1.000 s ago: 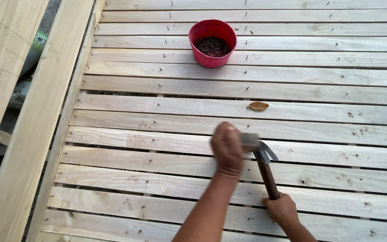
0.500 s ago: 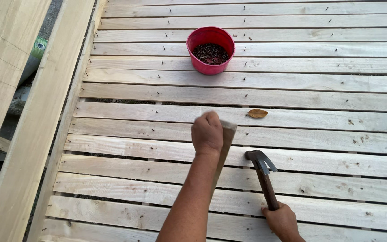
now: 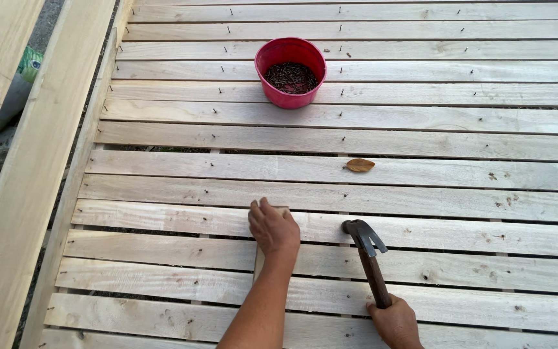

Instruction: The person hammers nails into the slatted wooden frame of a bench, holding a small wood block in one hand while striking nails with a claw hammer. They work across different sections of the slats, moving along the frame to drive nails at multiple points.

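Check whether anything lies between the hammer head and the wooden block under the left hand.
Nothing visible does. Only bare slats separate the hammer from the wooden block under the left hand; the right hand grips the handle.

Wooden block (image 3: 261, 258) mostly under left hand (image 3: 274, 227)

The left hand (image 3: 274, 227) lies palm down at lower centre, fingers curled forward, forearm running down to the frame's bottom edge. The right hand (image 3: 394, 321), at lower right, is clenched in a fist.

Perhaps green-printed sack (image 3: 24, 74), far left
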`<state>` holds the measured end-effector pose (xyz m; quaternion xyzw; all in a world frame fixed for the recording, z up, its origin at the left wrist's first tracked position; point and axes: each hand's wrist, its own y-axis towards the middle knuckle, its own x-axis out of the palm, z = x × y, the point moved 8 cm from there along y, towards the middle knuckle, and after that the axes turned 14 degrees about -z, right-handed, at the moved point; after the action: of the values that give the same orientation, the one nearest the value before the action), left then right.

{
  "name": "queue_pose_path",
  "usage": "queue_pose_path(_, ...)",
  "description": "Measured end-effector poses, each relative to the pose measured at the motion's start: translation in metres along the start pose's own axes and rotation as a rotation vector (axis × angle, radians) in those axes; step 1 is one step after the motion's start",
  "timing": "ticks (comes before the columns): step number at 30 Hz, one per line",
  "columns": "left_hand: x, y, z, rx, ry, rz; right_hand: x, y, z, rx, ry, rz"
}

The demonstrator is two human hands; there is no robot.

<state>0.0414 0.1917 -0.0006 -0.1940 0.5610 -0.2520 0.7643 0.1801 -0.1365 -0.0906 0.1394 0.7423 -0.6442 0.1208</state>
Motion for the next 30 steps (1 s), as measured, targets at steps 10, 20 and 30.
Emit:
queue_pose_path(10, 0.063, -0.011, 0.039, 0.275, 0.659, -0.471, 0.006, 0.017, 0.014, 0.011, 0.057, -0.072)
queue_pose_path(20, 0.06, -0.011, 0.035, 0.257, 0.656, -0.482, -0.052, -0.013, -0.014, -0.128, 0.205, 0.1)
queue_pose_path(30, 0.065, -0.009, 0.037, 0.248, 0.677, -0.466, -0.064, -0.011, -0.03, -0.08, 0.121, 0.047)
